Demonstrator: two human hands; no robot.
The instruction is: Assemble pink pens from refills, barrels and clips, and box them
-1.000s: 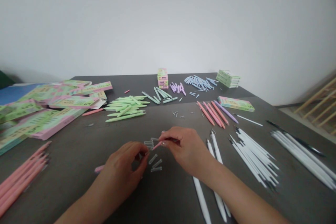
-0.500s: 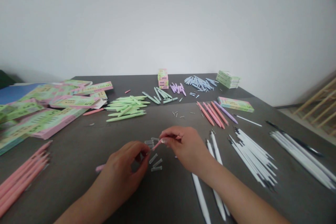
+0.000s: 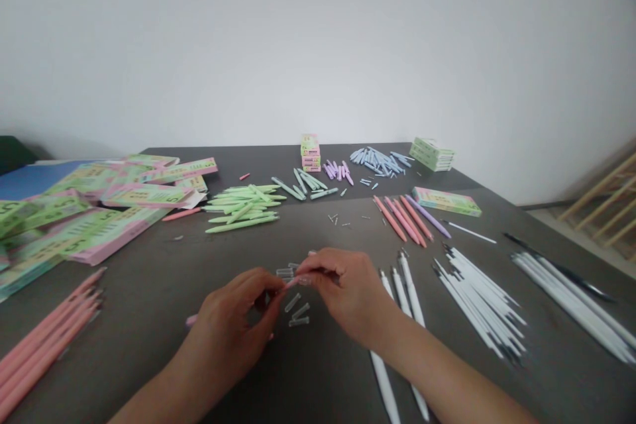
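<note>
Just left of the table's middle my two hands meet over the dark surface. The fingertips of my left hand [image 3: 236,311] are pinched at one end of a small pink pen part [image 3: 292,283]. At its other end the thumb and forefinger of my right hand [image 3: 342,285] are closed. Fingers cover most of the part. Several short clear plastic tubes [image 3: 300,311] lie right under and beside the fingertips. A pinkish tip [image 3: 191,320] pokes out behind my left wrist; the rest of it is hidden. White pens [image 3: 411,291] lie beneath and beside my right forearm.
Pink pen barrels [image 3: 54,338] lie at left, below piled cardboard boxes [image 3: 119,232]. Green barrels [image 3: 243,205], purple pieces [image 3: 338,171] and blue pieces [image 3: 377,161] sit farther back. Coral pens [image 3: 403,220], white refills [image 3: 479,301] and a flat box [image 3: 446,201] are at right.
My right hand has moved slightly left and down, closer to my left hand. Less of the pink part shows between the fingers. The view has shifted a little.
</note>
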